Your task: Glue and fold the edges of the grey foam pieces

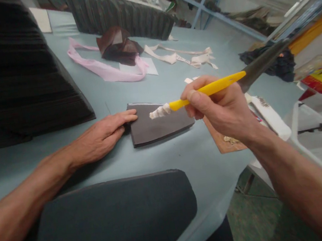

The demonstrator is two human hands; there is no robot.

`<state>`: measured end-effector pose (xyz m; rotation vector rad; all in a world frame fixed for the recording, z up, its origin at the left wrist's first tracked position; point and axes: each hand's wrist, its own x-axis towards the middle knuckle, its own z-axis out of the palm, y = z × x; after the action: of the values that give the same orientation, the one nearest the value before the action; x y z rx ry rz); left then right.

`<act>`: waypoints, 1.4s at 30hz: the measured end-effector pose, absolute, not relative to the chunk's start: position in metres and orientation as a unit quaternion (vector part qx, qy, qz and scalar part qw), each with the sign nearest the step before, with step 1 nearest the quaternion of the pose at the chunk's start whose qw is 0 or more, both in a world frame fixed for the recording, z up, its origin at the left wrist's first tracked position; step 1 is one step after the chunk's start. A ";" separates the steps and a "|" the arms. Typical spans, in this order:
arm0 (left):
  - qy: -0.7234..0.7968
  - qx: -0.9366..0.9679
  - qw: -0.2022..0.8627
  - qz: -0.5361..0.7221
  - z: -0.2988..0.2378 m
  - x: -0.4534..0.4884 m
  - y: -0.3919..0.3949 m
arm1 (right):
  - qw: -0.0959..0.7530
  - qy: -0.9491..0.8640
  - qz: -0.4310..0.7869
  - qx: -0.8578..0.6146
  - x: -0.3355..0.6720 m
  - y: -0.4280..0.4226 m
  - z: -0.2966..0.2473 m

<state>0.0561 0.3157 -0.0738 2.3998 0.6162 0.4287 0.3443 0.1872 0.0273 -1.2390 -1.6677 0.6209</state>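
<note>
A large dark panel (117, 221) with rounded corners is laid nearest, on a worktop (214, 165) covered in smooth pale blue-green. Beyond it, a flat dark-grey pad (150, 131) is touched at its left edge by the left hand (105, 135), grip unclosed. Over the pad, a yellow brush (215, 85) with white-crusted bristles is pinched in the right hand's (221, 108) grip. Behind, a tall black stack (18, 76), a crumpled pink strip (104, 70) and blue shelving (202, 7) are seen.

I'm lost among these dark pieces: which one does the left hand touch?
The small pad under the yellow stick's white tip; the left hand touches its edge. The sheet in front and tall stack at left are larger.
</note>
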 end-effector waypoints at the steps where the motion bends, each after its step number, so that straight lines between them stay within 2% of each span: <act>1: 0.233 0.909 0.307 0.162 -0.074 0.056 0.315 | 0.461 -0.684 0.280 -0.491 0.335 0.187 0.025; 4: 0.234 0.911 0.301 0.161 -0.075 0.056 0.315 | 0.444 -0.687 0.343 -0.462 0.316 0.187 0.016; 8: 0.222 0.912 0.304 0.162 -0.075 0.057 0.315 | 0.440 -0.689 0.366 -0.445 0.308 0.189 0.010; 23: 0.219 0.918 0.298 0.142 -0.071 0.057 0.314 | 0.376 -0.720 0.339 -0.474 0.323 0.183 0.007; 30: 0.217 0.915 0.303 0.153 -0.076 0.059 0.317 | 0.407 -0.702 0.338 -0.477 0.316 0.179 0.012; 37: 0.221 0.913 0.309 0.152 -0.073 0.058 0.315 | 0.362 -0.727 0.338 -0.475 0.317 0.183 0.011; 42: 0.221 0.914 0.303 0.156 -0.075 0.059 0.316 | 0.373 -0.713 0.324 -0.497 0.328 0.180 0.016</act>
<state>0.0587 0.3164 -0.0750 2.4212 0.5852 0.4131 0.3279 0.1796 0.0156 -1.2730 -1.8264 0.8304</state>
